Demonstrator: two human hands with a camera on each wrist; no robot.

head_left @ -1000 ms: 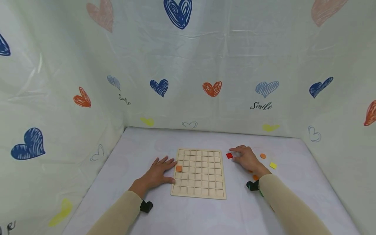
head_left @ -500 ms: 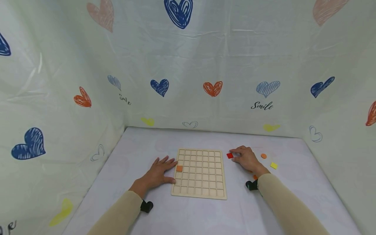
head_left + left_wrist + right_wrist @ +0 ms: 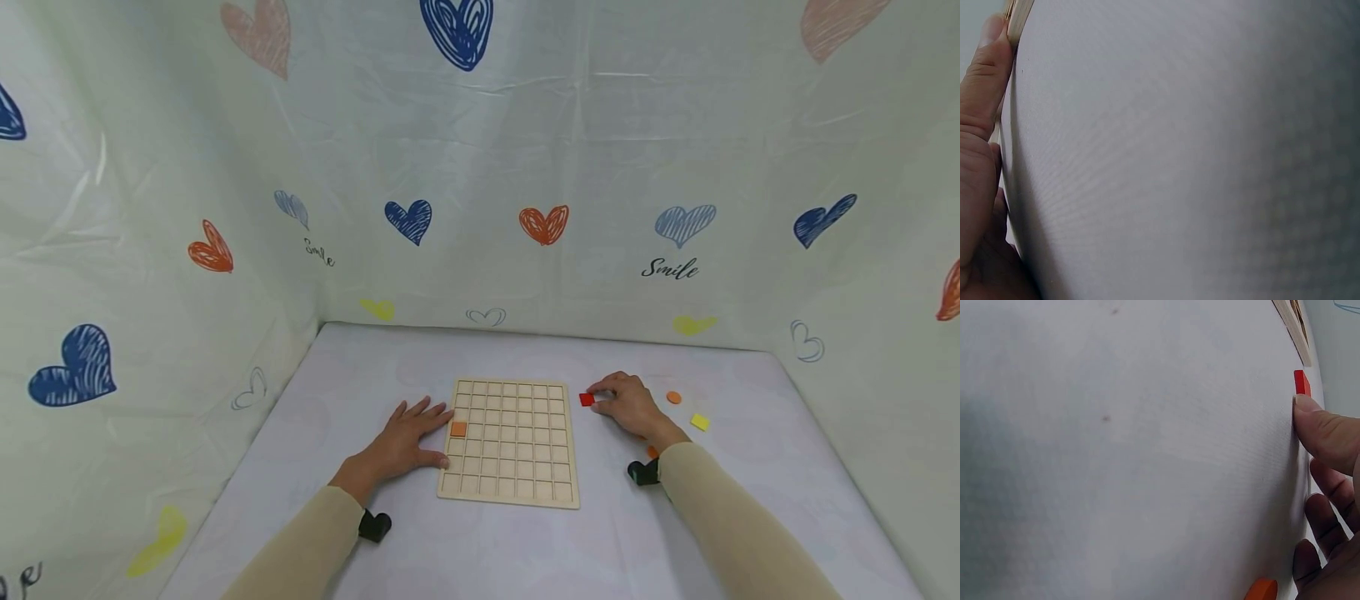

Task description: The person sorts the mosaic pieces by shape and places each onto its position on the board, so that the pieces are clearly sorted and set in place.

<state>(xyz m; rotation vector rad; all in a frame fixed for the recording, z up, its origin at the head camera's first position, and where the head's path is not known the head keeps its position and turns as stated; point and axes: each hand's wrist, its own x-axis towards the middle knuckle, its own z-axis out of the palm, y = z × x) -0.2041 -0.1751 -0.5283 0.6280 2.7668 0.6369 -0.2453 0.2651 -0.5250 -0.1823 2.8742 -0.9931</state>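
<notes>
We log the wooden grid board (image 3: 516, 442) as landmark, on the table (image 3: 487, 550). Its leftmost column holds an orange tile (image 3: 458, 429), fourth row from the far edge. At the board's left edge, our left hand (image 3: 405, 437) rests with fingers spread, thumb touching the rim. Just right of the board, our right hand (image 3: 632, 408) pinches a red tile (image 3: 587, 400). Farther right of it: an orange disc (image 3: 674, 397) and a yellow tile (image 3: 700, 422).

my right hand (image 3: 628, 405) could pass over the flat board (image 3: 525, 451) to its left edge, where my left hand (image 3: 405, 439) blocks the way.
</notes>
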